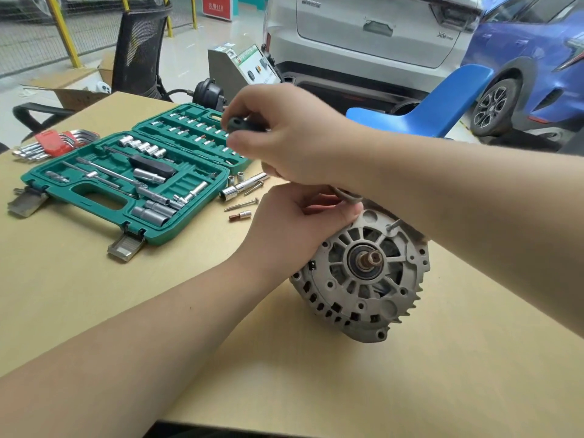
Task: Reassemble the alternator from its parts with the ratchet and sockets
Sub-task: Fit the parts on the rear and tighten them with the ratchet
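Note:
The grey alternator [360, 279] lies on its side on the tan table [126, 295], its shaft end facing me. My left hand [294, 222] grips its upper left rim. Above it, my right hand [284, 137] holds the black handle of a tool [240, 124], probably the ratchet; the tool's working end is hidden behind my hands. A thin bolt [393, 225] sticks out of the housing near the top right. Loose on the table between the case and the alternator lie a long socket [241, 186], small sockets [235, 178], long screws [241, 204] and a copper-tipped bit [240, 215].
An open green socket case [126, 181] with several sockets and extensions lies at the left. A red hex key set [53, 143] is behind it. A blue chair [442, 99], a black mesh chair [139, 49] and parked cars [379, 33] stand beyond the table.

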